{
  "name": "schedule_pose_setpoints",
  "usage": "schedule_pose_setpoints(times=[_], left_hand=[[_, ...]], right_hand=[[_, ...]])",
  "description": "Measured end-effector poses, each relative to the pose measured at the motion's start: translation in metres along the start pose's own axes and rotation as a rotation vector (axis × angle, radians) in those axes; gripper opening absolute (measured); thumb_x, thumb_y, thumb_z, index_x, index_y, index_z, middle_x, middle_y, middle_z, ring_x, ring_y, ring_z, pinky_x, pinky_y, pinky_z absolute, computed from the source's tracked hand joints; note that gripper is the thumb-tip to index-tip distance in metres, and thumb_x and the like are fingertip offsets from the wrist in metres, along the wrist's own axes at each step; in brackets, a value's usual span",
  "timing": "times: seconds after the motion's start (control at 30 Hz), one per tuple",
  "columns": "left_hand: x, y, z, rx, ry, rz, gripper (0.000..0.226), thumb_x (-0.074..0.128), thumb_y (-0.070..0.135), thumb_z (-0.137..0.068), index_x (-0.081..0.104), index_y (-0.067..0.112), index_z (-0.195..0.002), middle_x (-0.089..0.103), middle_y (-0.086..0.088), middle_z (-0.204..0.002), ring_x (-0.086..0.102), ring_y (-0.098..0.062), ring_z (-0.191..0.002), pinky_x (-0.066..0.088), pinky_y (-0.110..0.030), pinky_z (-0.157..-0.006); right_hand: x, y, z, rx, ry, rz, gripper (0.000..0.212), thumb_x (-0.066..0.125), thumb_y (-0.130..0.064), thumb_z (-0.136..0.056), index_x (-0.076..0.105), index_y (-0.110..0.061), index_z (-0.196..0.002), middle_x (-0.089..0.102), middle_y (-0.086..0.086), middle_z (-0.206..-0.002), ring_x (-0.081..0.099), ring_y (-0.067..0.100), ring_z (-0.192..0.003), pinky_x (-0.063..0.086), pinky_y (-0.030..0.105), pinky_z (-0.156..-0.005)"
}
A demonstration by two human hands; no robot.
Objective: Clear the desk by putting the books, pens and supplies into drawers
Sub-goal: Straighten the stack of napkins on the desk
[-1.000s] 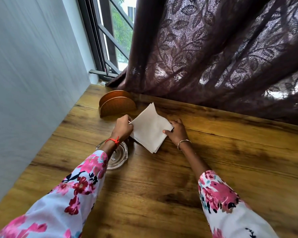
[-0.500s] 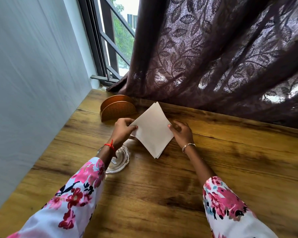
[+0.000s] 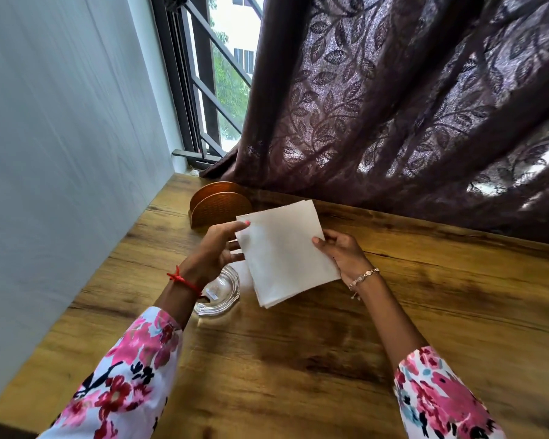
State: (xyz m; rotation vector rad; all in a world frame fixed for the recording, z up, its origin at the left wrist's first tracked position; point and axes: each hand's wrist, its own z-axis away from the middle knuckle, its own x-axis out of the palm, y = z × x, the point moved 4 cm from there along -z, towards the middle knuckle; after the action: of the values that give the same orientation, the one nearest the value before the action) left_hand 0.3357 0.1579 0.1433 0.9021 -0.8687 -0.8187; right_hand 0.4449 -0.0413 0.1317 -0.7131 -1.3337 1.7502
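Paper stack (image 3: 282, 251) between left grip (image 3: 217, 248) and right grip (image 3: 343, 253), above desk (image 3: 441, 305).

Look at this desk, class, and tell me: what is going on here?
A person in flowered sleeves holds a stack of white napkins between the left hand and the right hand, above the wooden desk. A copper napkin holder stands behind it by the curtain, and a glass dish lies on the desk under the left wrist.
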Motion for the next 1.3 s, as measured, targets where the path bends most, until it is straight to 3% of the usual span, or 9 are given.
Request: schedule_pose_setpoints(times=[0.2, 0.37, 0.53, 0.67, 0.77, 0.87, 1.0, 1.07, 1.3], left_hand=[[0.021, -0.016, 0.024, 0.057, -0.048, 0.126, 0.035, 0.054, 0.018, -0.09, 0.049, 0.018, -0.124, 0.064, -0.007, -0.114, 0.063, -0.025, -0.101, 0.057, -0.038, -0.076], [0.017, -0.022, 0.031, 0.075, 0.079, 0.104, 0.03, 0.05, 0.001, -0.09, 0.049, 0.014, -0.118, 0.064, -0.005, -0.101, 0.065, -0.017, -0.084, 0.059, -0.028, -0.063], [0.017, -0.022, 0.039, 0.08, 0.065, 0.011, 0.036, 0.047, -0.002, -0.09, 0.048, 0.014, -0.122, 0.064, -0.004, -0.101, 0.063, -0.019, -0.089, 0.055, -0.036, -0.076], [0.022, -0.024, 0.044, 0.068, 0.061, -0.027, 0.033, 0.05, 0.008, -0.092, 0.046, 0.014, -0.124, 0.06, -0.009, -0.112, 0.059, -0.024, -0.098, 0.05, -0.041, -0.087], [0.024, -0.023, 0.048, 0.108, 0.048, -0.066, 0.027, 0.051, 0.01, -0.092, 0.045, 0.019, -0.117, 0.06, -0.004, -0.107, 0.061, -0.019, -0.094, 0.052, -0.033, -0.078], [0.024, -0.023, 0.049, 0.124, 0.076, -0.065, 0.025, 0.046, 0.003, -0.093, 0.046, 0.018, -0.114, 0.06, -0.007, -0.109, 0.06, -0.022, -0.094, 0.05, -0.038, -0.085], [0.024, -0.021, 0.05, 0.117, 0.084, -0.075, 0.03, 0.037, -0.001, -0.094, 0.047, 0.017, -0.116, 0.06, -0.01, -0.11, 0.061, -0.018, -0.085, 0.05, -0.032, -0.078], [0.023, -0.021, 0.05, 0.106, 0.094, -0.094, 0.033, 0.035, 0.0, -0.094, 0.046, 0.016, -0.12, 0.06, -0.01, -0.111, 0.061, -0.02, -0.087, 0.051, -0.032, -0.075], [0.018, -0.02, 0.048, 0.127, 0.128, -0.14, 0.043, 0.053, 0.007, -0.09, 0.041, 0.012, -0.131, 0.057, -0.008, -0.118, 0.058, -0.024, -0.104, 0.047, -0.037, -0.09]], right_hand=[[0.011, -0.001, 0.015, -0.011, 0.018, -0.175, 0.028, 0.055, -0.008, -0.089, 0.054, -0.002, -0.117, 0.065, 0.005, -0.093, 0.063, 0.019, -0.079, 0.056, 0.029, -0.065], [0.011, 0.0, 0.024, -0.005, 0.069, -0.039, 0.033, 0.057, -0.012, -0.089, 0.056, 0.006, -0.116, 0.067, 0.006, -0.088, 0.062, 0.017, -0.074, 0.054, 0.025, -0.064], [0.008, -0.004, 0.029, -0.103, 0.125, 0.182, 0.047, 0.056, -0.011, -0.089, 0.043, -0.008, -0.134, 0.063, 0.016, -0.113, 0.062, 0.024, -0.095, 0.053, 0.042, -0.085], [0.012, -0.004, 0.032, -0.141, 0.105, 0.282, 0.051, 0.053, -0.006, -0.091, 0.038, -0.011, -0.139, 0.064, 0.015, -0.117, 0.061, 0.02, -0.089, 0.053, 0.021, -0.065], [0.01, -0.001, 0.033, -0.131, 0.159, 0.26, 0.05, 0.054, -0.008, -0.09, 0.039, -0.008, -0.138, 0.061, 0.015, -0.123, 0.062, 0.024, -0.097, 0.055, 0.03, -0.076], [0.01, 0.001, 0.033, -0.111, 0.164, 0.18, 0.046, 0.057, -0.008, -0.089, 0.045, -0.002, -0.133, 0.059, 0.019, -0.125, 0.061, 0.029, -0.102, 0.052, 0.043, -0.09], [0.013, 0.003, 0.034, -0.06, 0.092, 0.086, 0.05, 0.061, -0.005, -0.085, 0.044, -0.002, -0.132, 0.06, 0.02, -0.122, 0.061, 0.025, -0.096, 0.055, 0.032, -0.075], [0.016, 0.006, 0.034, -0.009, 0.028, 0.053, 0.058, 0.062, 0.0, -0.083, 0.039, -0.004, -0.135, 0.059, 0.019, -0.124, 0.06, 0.025, -0.099, 0.054, 0.034, -0.078], [0.021, 0.002, 0.032, -0.058, 0.039, -0.032, 0.06, 0.055, 0.015, -0.081, 0.038, -0.003, -0.135, 0.056, 0.025, -0.125, 0.058, 0.026, -0.094, 0.053, 0.032, -0.076]])
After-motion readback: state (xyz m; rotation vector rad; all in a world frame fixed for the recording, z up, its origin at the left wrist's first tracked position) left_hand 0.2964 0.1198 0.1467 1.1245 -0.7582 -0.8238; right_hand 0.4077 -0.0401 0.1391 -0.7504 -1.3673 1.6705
